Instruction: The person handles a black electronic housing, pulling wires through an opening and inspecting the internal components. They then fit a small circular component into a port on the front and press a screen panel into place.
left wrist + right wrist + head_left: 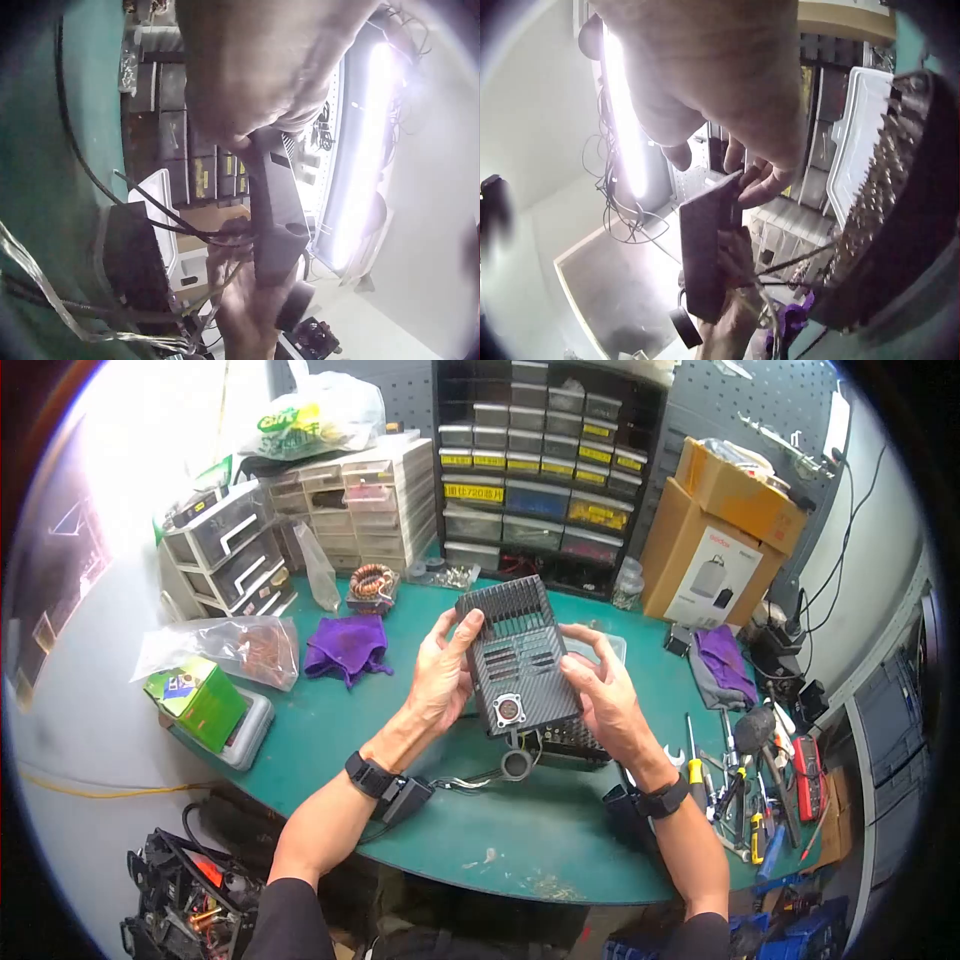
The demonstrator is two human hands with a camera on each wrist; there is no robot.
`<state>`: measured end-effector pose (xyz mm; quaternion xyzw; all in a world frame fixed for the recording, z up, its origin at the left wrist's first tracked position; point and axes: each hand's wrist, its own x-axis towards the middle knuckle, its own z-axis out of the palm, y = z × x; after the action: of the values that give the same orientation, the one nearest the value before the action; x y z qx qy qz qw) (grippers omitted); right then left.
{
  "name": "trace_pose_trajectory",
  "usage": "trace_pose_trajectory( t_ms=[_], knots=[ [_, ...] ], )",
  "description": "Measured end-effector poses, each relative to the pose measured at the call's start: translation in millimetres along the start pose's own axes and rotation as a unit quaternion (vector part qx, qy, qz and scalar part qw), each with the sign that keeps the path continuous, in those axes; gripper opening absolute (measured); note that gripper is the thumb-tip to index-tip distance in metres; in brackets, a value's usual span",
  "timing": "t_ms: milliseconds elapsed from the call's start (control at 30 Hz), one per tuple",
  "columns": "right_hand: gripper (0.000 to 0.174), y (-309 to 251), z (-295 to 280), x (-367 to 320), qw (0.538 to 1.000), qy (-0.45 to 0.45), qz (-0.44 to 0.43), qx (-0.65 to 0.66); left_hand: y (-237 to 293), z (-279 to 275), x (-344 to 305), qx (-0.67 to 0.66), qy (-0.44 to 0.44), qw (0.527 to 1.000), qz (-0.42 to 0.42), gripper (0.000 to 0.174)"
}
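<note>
A black vented cover (520, 670) with a carbon-weave look is held tilted above the bench in the head view. A silver round connector (509, 709) sits near its lower end, and a grey ring (516, 764) hangs beneath. My left hand (445, 670) grips the left side, thumb on the face. On the other side my right hand (602, 685) holds the right edge, its thumb against it. Wires (202, 232) run from behind the cover in the left wrist view. Below stands a dark block (889, 180) with rows of metallic spikes, partly hidden in the head view.
A white tray (853, 139) lies behind the spiky block. Purple cloths (345, 648) and a green box (197, 702) are on the left. Hand tools and a red multimeter (808, 777) crowd the right. Drawer cabinets (540, 470) and a cardboard box (700, 550) line the back.
</note>
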<state>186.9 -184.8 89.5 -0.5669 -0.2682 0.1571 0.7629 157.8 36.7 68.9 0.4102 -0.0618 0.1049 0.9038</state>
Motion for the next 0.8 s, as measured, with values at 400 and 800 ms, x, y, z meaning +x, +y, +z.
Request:
trace_pose_trajectory(
  t_ms=[400, 800],
  knots=[
    [0.056, 11.1, 3.2, 2.5, 0.993, 0.002, 0.024, 0.119, 2.4, 8.0, -19.0, 0.021, -0.034, 0.999, -0.032, 0.063],
    [0.054, -1.9, 6.6, -0.1, 0.996, 0.025, -0.020, 0.079, -0.5, 9.6, -25.3, 0.144, -0.007, 0.987, 0.065, 0.068]
  ],
)
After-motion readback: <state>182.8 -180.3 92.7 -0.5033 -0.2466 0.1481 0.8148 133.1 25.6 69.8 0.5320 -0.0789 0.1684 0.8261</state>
